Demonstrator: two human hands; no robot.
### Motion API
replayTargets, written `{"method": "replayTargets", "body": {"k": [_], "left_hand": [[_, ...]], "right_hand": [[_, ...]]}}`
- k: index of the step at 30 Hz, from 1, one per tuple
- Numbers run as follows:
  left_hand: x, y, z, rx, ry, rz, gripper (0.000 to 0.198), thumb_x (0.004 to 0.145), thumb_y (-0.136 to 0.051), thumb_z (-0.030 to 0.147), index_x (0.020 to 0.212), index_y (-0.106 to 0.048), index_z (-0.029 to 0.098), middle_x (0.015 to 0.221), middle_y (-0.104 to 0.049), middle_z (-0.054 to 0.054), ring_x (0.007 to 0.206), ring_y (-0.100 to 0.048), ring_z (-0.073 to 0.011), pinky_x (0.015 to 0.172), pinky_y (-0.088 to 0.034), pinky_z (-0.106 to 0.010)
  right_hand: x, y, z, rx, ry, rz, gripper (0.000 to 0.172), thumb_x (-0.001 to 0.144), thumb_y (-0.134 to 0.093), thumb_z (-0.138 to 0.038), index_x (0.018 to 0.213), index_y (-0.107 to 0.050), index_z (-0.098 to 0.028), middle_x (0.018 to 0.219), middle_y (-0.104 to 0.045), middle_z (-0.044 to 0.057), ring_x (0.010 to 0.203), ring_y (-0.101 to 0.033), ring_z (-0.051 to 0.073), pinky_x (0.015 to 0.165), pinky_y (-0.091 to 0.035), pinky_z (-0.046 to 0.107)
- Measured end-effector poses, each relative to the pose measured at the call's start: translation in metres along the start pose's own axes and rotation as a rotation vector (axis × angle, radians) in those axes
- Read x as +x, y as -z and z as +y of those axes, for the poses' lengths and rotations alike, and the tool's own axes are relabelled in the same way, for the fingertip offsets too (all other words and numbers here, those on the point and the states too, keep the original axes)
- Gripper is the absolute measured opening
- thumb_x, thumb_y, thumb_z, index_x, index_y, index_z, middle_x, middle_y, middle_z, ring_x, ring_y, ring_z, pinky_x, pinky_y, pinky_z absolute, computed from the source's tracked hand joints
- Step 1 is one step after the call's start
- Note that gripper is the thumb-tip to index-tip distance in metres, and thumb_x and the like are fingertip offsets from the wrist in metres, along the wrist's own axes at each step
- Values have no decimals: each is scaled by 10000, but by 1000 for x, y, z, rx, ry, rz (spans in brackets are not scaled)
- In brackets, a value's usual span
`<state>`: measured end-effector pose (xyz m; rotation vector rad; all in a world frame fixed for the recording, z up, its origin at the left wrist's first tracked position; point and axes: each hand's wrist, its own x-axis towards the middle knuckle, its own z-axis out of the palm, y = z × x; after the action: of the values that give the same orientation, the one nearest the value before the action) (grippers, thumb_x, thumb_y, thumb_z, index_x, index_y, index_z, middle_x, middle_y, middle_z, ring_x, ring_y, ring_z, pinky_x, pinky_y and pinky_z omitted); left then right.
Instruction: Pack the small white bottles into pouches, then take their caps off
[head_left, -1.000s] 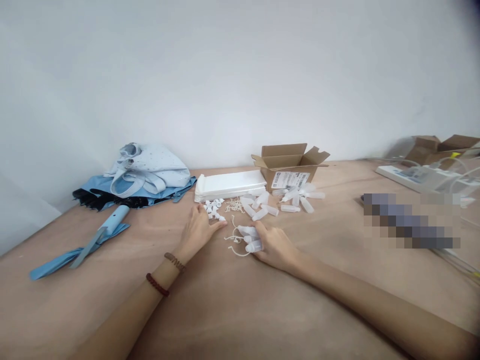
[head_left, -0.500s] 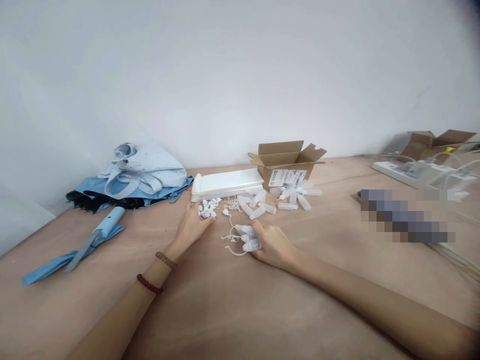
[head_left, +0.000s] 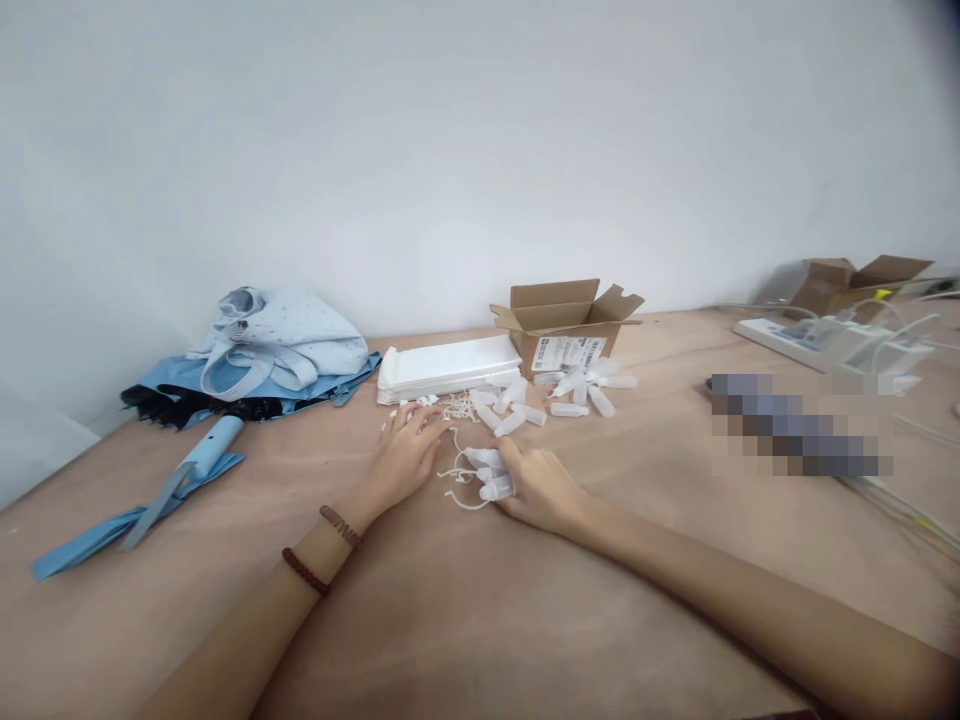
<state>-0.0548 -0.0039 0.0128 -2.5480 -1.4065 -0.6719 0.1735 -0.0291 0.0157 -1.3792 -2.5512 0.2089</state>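
Across the table (head_left: pixel 225 620), my left hand (head_left: pixel 405 460) lies open, fingers spread at the white caps (head_left: pixel 426 400), gripping nothing; my right hand (head_left: pixel 541 488) presses against two plastic bottles (head_left: pixel 491 475), though whether it grips them I cannot tell, with cords (head_left: pixel 453 480) looped beside them.

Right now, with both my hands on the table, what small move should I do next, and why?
Probably pick up the small plastic bottle with your right hand: the bottle sits against that hand, and your left hand lies open beside the white caps.
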Motion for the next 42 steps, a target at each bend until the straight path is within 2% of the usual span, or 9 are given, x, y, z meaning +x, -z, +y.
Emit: {"method": "replayTargets", "body": {"k": [9, 16, 20, 26, 31, 34, 37, 40, 42], "left_hand": [[0, 7, 6, 57, 40, -83, 336, 878, -374, 131, 1109, -604, 214, 1163, -560, -90, 1109, -432, -272, 941, -372, -460], [0, 3, 6, 18, 20, -81, 294, 869, -391, 111, 1045, -607, 206, 1257, -541, -73, 1145, -415, -262, 968, -347, -458], [0, 4, 7, 10, 9, -89, 250, 869, -383, 104, 987, -589, 184, 1205, -566, -80, 1109, -447, -251, 933, -374, -428], [0, 8, 9, -37, 60, -85, 223, 847, -427, 133, 1029, -546, 185, 1092, -590, -91, 1062, -483, -255, 903, -397, -409], [-1, 8, 6, -96, 87, -21, 171, 846, -485, 199, 1009, -534, 179, 1040, -595, -84, 1032, -495, -252, 884, -415, -387], [0, 9, 0, -117, 183, 117, 186, 832, -516, 221, 1014, -527, 183, 1019, -600, -74, 1026, -495, -247, 883, -419, -371], [3, 10, -10, -83, 376, 219, 196, 795, -562, 242, 979, -546, 177, 1012, -618, -78, 1033, -484, -266, 902, -407, -393], [5, 10, -18, -83, 546, 181, 203, 776, -573, 258, 960, -571, 174, 1032, -630, -85, 1049, -479, -281, 922, -396, -420], [6, 12, -22, -113, 583, 157, 243, 784, -556, 279, 1004, -578, 176, 1078, -629, -86, 1092, -468, -283, 945, -386, -425]], "right_hand": [[-1, 4, -2, 21, -4, -16, 319, 776, -524, -275, 1066, -457, -162, 981, -648, 116, 786, -614, 253, 577, -293, 278], [0, 1, 0, 18, 1, -8, 325, 777, -527, -285, 1069, -455, -161, 996, -654, 108, 785, -610, 229, 574, -270, 271], [0, 0, -1, 12, 12, 1, 330, 784, -520, -277, 1082, -452, -152, 985, -658, 109, 784, -615, 238, 576, -277, 276], [-1, 4, -3, 1, -13, 1, 292, 782, -525, -290, 1036, -468, -158, 982, -654, 115, 790, -616, 245, 571, -279, 274], [-1, 6, -4, 10, -10, -3, 344, 774, -515, -270, 1091, -454, -153, 1003, -654, 115, 798, -617, 245, 576, -279, 277], [-1, 5, -3, 18, -4, -8, 331, 770, -518, -268, 1076, -454, -159, 1018, -651, 109, 810, -615, 236, 583, -283, 272], [0, 3, -2, 9, -2, -7, 299, 777, -517, -287, 1042, -461, -159, 997, -656, 105, 790, -614, 235, 572, -273, 273], [0, 3, -2, 7, 4, 3, 289, 778, -517, -285, 1033, -466, -159, 982, -661, 105, 774, -615, 242, 559, -261, 277], [0, 3, -2, 11, 5, 9, 280, 780, -514, -286, 1025, -469, -159, 972, -661, 110, 767, -616, 243, 554, -258, 279]]}}
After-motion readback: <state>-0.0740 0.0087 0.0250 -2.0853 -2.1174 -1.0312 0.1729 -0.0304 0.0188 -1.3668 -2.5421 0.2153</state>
